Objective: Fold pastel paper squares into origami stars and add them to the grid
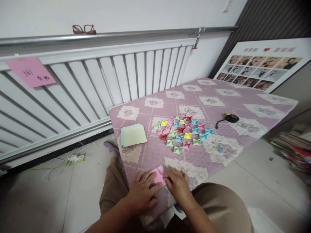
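Pink paper (159, 176) lies at the desk's (218, 106) near edge, pinned flat under both hands. Left hand (142, 192) presses palm-down on its left part, fingers spread, grip open. Right hand (178, 184) pinches the paper's right edge, grip narrow. Folded paper stars (184, 132) cluster mid-desk. Stack of paper sheets (133, 135) sits near the left edge. Black cord (228, 118) lies toward the right.

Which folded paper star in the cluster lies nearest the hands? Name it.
The light green star at the cluster's near edge, alone in the front row, closest to the right hand; the others lie farther up the table.
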`<act>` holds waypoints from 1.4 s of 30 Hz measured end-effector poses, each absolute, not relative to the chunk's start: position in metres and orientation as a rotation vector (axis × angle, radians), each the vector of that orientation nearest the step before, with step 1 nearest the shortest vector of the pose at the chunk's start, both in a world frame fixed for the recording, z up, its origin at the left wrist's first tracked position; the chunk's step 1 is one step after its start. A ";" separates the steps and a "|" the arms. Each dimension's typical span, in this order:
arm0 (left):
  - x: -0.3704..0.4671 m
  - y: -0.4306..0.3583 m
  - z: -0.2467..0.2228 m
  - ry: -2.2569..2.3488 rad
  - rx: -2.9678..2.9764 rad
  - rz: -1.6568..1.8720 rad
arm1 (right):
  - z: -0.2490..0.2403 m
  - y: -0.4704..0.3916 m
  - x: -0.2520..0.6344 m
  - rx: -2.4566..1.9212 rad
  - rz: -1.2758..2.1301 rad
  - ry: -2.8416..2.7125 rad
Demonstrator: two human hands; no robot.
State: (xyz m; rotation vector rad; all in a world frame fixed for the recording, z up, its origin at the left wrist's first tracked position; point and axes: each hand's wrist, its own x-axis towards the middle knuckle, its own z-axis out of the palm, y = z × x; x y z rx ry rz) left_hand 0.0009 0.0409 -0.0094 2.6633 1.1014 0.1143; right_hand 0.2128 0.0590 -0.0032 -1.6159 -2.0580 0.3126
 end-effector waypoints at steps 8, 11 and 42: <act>0.003 0.042 -0.007 1.114 2.635 0.088 | -0.016 0.054 0.218 -1.431 0.086 -2.186; 0.003 0.042 -0.005 1.114 2.618 0.071 | -0.017 0.056 0.221 -1.376 0.069 -2.234; 0.003 0.039 -0.002 1.151 2.663 -0.013 | -0.012 0.058 0.234 -1.174 0.048 -2.521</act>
